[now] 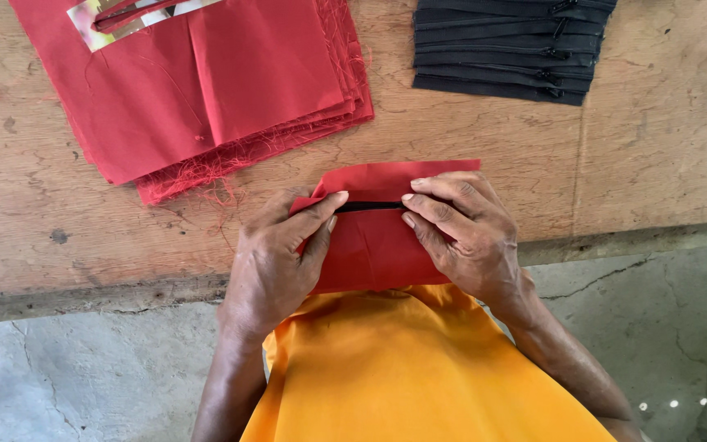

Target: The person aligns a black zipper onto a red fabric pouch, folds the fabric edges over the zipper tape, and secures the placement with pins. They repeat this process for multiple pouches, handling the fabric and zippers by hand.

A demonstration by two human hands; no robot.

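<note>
Both hands on a folded red cloth piece (374, 245) at the near edge of the wooden desk (468, 139), just above the person's orange garment (419, 368). Left hand (276, 262) closed on the cloth's left side, thumb and forefinger pinching by a black zipper strip (367, 206) that shows in the fold. Right hand (460, 229) grips the right side, fingers curled flat over the fabric, fingertips at the zipper's other end. Stack of red cloth pieces (206, 90) lies upper left, frayed threads at its edges. Pile of black zippers (505, 49) upper right, well apart from the hands.
</note>
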